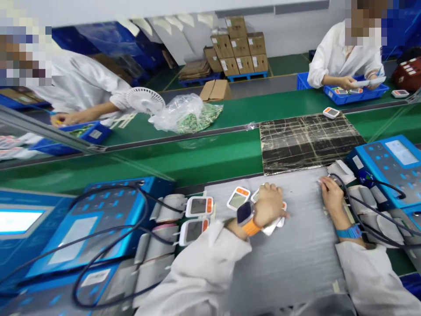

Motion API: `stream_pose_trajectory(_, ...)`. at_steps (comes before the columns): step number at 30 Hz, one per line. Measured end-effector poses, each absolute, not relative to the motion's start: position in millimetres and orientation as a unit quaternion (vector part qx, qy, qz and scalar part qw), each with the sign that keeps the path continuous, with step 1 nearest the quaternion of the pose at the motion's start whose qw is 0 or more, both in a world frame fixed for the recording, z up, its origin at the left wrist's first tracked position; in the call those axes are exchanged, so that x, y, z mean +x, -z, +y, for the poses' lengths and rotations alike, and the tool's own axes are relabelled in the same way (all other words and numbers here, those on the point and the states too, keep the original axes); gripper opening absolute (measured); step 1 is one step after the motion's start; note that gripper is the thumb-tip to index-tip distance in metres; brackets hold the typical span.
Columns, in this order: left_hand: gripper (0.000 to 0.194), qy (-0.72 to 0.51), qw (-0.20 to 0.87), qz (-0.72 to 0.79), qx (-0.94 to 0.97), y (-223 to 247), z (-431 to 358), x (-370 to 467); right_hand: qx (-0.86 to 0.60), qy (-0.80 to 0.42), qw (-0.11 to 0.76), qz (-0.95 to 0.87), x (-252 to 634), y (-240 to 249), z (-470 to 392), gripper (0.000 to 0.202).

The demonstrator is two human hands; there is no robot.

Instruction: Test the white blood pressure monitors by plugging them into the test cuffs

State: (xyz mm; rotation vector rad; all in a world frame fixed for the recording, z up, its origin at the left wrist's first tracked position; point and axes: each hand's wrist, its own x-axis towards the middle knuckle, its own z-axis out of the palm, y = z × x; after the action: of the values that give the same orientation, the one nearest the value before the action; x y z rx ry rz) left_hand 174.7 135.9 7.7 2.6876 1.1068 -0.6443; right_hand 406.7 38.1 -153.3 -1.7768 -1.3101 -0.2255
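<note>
Head view: the left hand (270, 205) is laid palm down, fingers bent, over a small bunch of white meters (271, 227) on the grey worktop (289, 267); whether one is gripped cannot be told. The right hand (332, 197) is loosely curled near a white roll (342, 171), and whether anything small is pinched cannot be told. A lone meter (238, 198) is seen face up beside the left hand. Each should be picked up by its edges, gently, so no screen gets scratched.
</note>
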Motion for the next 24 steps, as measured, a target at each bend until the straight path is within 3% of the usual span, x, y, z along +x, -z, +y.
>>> stream_pose_trajectory(3, 0.070, 0.221, 0.103, 0.376, 0.894, -2.3, 108.4, 141.5, -0.724, 0.110, 0.423, -0.533, 406.7, 149.3, 36.8, 0.032)
stream_pose_trajectory(7, 0.064, 0.125, 0.208, 0.405, 0.882, 8.0, 105.3, 124.9, -0.745, 0.132, 0.371, -0.539, 410.3, 144.1, 36.9, 0.028)
stream_pose_trajectory(12, 0.076, -0.215, 0.401, 0.296, 0.840, 41.5, 128.0, 167.1, -0.724, 0.139, 0.361, -0.571, 415.4, 133.5, 39.6, 0.022)
stream_pose_trajectory(14, 0.075, -0.296, 0.466, 0.246, 0.797, 63.0, 135.4, 198.6, -0.708, 0.146, 0.384, -0.574, 415.6, 129.6, 40.3, 0.021)
stream_pose_trajectory(17, 0.072, -0.313, 0.545, 0.228, 0.744, 93.5, 139.3, 237.0, -0.699, 0.141, 0.401, -0.575, 413.6, 125.8, 40.3, 0.021)
stream_pose_trajectory(24, 0.071, -0.300, 0.641, 0.219, 0.672, 114.4, 142.1, 249.3, -0.740, 0.084, 0.326, -0.582, 402.8, 117.1, 39.9, 0.021)
